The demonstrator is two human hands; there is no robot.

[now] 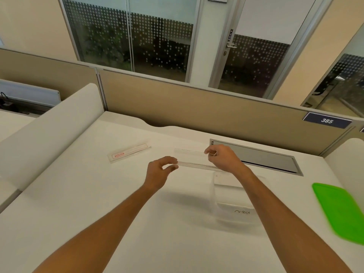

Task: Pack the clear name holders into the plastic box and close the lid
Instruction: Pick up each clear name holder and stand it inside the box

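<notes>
On the white desk (98,194), a packaged holder (129,152) with an unreadable red label lies far left. The left hand (159,172) pinches one end of a clear holder (194,161), raised over the desk; the right hand (222,157) pinches its upper edge. Below sits the open box (236,200), handwriting unclear. The green lid (342,211) lies right. A sign (327,120) reads "385".

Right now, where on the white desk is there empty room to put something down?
The widest bare patch lies near you, between the two forearms, left of the clear plastic box. More room sits left, below the clear packaged holder with the red label. It's crowded around the left hand and right hand holding the clear name holder, and by the green lid.
</notes>
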